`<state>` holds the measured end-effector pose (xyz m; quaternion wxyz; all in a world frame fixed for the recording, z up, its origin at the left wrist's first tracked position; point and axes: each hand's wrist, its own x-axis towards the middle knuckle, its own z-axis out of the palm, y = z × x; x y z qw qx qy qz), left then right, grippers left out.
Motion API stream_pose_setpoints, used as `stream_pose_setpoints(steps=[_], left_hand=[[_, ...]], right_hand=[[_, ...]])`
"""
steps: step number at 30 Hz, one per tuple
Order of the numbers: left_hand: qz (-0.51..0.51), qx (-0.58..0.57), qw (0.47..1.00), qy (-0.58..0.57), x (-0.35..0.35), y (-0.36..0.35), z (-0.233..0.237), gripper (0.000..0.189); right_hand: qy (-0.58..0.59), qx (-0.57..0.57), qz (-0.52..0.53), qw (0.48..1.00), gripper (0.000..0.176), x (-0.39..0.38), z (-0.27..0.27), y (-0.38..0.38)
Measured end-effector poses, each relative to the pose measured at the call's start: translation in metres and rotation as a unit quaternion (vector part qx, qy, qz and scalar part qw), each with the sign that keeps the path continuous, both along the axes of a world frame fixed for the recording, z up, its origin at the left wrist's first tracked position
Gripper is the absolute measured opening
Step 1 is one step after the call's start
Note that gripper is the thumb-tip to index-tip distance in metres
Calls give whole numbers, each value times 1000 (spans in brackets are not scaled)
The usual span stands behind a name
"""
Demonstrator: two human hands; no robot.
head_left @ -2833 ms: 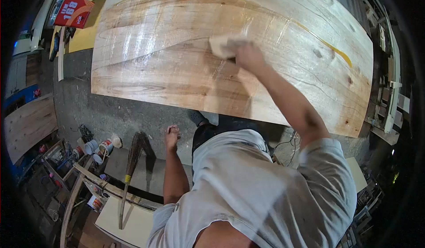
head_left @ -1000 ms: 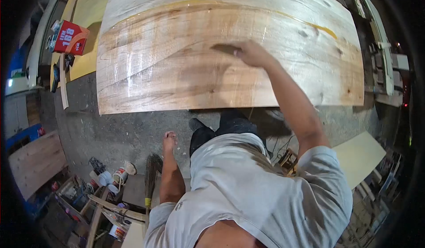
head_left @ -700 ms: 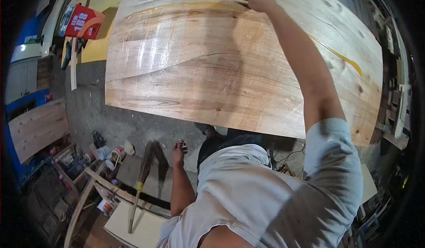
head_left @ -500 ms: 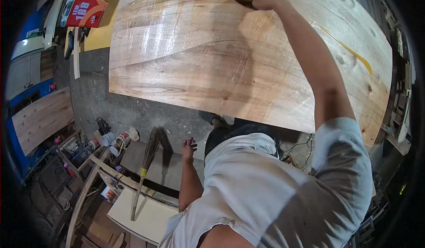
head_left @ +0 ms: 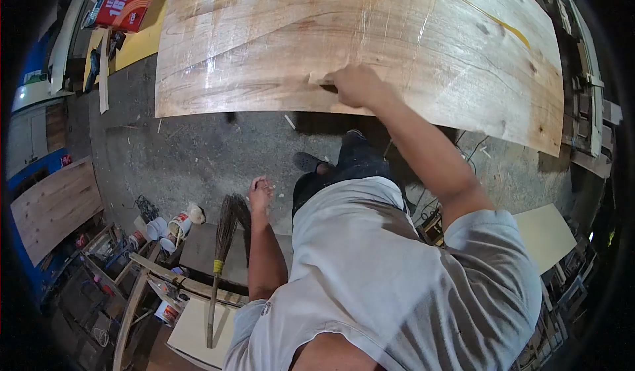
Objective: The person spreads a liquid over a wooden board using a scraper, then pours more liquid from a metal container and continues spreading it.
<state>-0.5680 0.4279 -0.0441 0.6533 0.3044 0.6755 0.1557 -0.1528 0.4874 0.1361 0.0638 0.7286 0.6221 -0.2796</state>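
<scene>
My right hand (head_left: 358, 86) is closed around a dark, flat glue spreader (head_left: 328, 87), its edge against the large plywood sheet (head_left: 264, 80) near the front edge. The wood surface is wet and glossy in places, and a line of amber glue (head_left: 499, 21) runs along its far right part. Low at my side hangs my left hand (head_left: 260, 191), fingers loosely curled and apart, with nothing visible in it. It is nearest to a stick broom (head_left: 225, 235) leaning upside down.
A red box of glue (head_left: 122, 7) stands on a yellow board (head_left: 142, 37) at the back left. Several paint buckets (head_left: 178, 225) sit on the floor at left, near a wooden frame (head_left: 129, 305). A pale panel (head_left: 544, 238) lies at the right.
My right hand has drawn the spreader from the far part of the sheet toward its front edge. My left hand has shifted slightly up and left. The view has tilted and moved.
</scene>
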Motion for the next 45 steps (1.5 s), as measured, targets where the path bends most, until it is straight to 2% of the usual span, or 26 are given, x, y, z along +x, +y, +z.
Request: stream_pose_setpoints(steps=[1, 3, 4, 5, 6, 8, 9, 11, 12, 13, 14, 15, 17, 19, 21, 27, 28, 30, 34, 36, 39, 42, 45], left_hand=[[-2, 3, 1000, -5, -10, 0, -1, 15], [-6, -15, 1000, 20, -27, -1, -2, 14], [-6, -9, 1000, 12, -33, -2, -6, 14], [-15, 2, 1000, 9, -40, -3, -9, 14], [-21, 17, 1000, 5, -42, 0, -11, 14], [-9, 17, 1000, 6, -42, 7, -8, 14], [3, 7, 1000, 17, -40, 10, -7, 13], [9, 7, 1000, 17, -41, 17, -11, 15], [5, 6, 1000, 18, -41, 22, -14, 16], [11, 9, 1000, 19, -42, 27, -18, 16], [23, 11, 1000, 8, -44, 32, -24, 17], [35, 12, 999, -1, -46, 35, -25, 19], [50, 13, 998, 21, -47, 46, -21, 19], [56, 4, 997, 54, -48, 59, -9, 20], [76, -28, 995, 64, -40, 75, 4, 19], [83, -16, 996, 43, -27, 109, 19, 18], [80, -21, 995, 46, -25, 111, 16, 18], [51, -49, 996, 54, -25, 117, 11, 18], [28, -54, 997, 42, -25, 133, 0, 18], [-38, -28, 998, 51, -30, 143, 0, 19], [-102, 8, 995, 5, -57, 158, -9, 18], [-91, 16, 996, 19, -81, 168, -18, 16], [-116, 9, 993, 10, -114, 175, -40, 15]], right_hand=[[-5, 3, -2, 1000, 29, -16, 0, -12], [35, -1, 11, 999, 46, -43, 5, -32], [18, -19, 17, 1000, 47, -55, 21, -36], [60, -16, 11, 998, 46, -57, -8, -45], [50, -8, 14, 999, 46, -58, -14, -48], [191, -84, 73, 975, 43, -56, -14, -45], [184, -81, 82, 976, 43, -44, -11, -35], [223, 123, 48, 966, 42, -19, -9, -10], [239, -22, -24, 970, 43, 2, 12, 20], [253, -46, -121, 959, 41, 24, 9, 41], [199, 121, -40, 972, 40, 44, 20, 62], [132, 125, -37, 983, 39, 79, -2, 89], [51, 116, -89, 988, 38, 115, 24, 140], [-1, 154, -73, 985, 38, 173, 0, 189], [-52, 103, -132, 985, 40, 196, 16, 224], [-60, 97, -90, 989, 42, 241, -17, 270], [-58, 92, -92, 990, 42, 233, -13, 269], [-124, 73, -20, 989, 38, 211, -5, 258], [-117, 53, -52, 990, 36, 178, -11, 231], [-46, 26, -24, 998, 35, 151, -4, 206], [-63, 5, -50, 997, 36, 97, -6, 163], [-97, -19, -42, 994, 37, 41, -11, 118], [-59, -19, -59, 996, 36, -22, 6, 71]])
